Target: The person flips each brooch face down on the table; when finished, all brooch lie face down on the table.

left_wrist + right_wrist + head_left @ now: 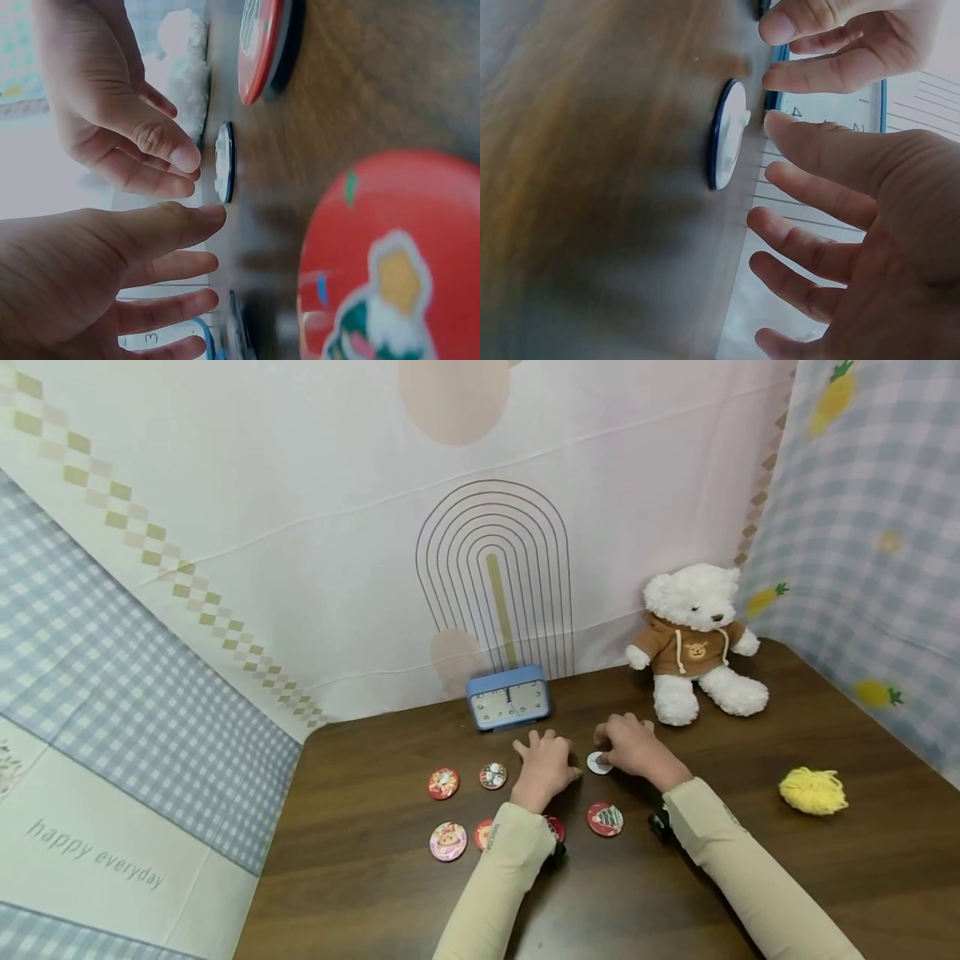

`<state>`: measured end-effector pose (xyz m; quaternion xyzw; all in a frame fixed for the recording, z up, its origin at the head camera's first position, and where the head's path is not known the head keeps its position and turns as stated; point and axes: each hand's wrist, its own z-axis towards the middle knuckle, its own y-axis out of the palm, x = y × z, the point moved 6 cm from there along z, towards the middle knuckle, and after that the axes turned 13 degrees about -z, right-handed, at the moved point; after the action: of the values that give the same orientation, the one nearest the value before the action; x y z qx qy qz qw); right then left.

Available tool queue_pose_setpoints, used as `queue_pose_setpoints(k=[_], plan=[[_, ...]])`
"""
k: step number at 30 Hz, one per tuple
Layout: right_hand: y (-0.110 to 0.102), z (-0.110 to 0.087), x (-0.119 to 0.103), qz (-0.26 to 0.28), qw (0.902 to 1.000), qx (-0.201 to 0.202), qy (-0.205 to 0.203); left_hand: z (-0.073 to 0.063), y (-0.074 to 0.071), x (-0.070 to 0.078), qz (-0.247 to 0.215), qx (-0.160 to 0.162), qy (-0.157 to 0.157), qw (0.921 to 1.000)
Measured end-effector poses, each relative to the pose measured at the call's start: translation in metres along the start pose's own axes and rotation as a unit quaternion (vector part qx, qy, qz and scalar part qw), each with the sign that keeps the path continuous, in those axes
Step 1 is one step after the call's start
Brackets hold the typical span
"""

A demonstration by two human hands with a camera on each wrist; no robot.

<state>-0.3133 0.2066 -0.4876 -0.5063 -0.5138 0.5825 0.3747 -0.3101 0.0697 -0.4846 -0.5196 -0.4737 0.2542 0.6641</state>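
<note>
A white round badge (pixel 598 763) lies flat on the table beside the right hand (pixel 633 745). In the right wrist view, that hand's loosely bent fingers are spread, with a gap between the thumb and the badge (pixel 730 135). The left hand (pixel 546 767) hovers to the badge's left, fingers apart and holding nothing. Near its fingers in the left wrist view is the dark edge of another flat disc (pixel 238 326), mostly hidden. A red badge with a green tree (pixel 605 819) lies nearer the person. Another red badge (pixel 555 827) is partly covered by the left sleeve.
Several printed badges lie left of the arms, among them a pink one (pixel 447 842) and a red one (pixel 443 783). A blue clock (pixel 510 697) stands behind the hands. To the right are a white teddy bear (pixel 697 647) and yellow yarn (pixel 813 791).
</note>
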Motion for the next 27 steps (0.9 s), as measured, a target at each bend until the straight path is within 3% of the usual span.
queue_pose_setpoints(k=[14, 27], plan=[[-0.003, 0.009, -0.028, -0.001, 0.9989, 0.002, -0.047, -0.010, -0.011, -0.021, -0.008, -0.005, -0.028, 0.9996], [0.003, 0.024, -0.056, -0.002, 0.9971, -0.027, -0.072, -0.021, -0.022, -0.042, -0.006, 0.007, -0.038, 0.9992]])
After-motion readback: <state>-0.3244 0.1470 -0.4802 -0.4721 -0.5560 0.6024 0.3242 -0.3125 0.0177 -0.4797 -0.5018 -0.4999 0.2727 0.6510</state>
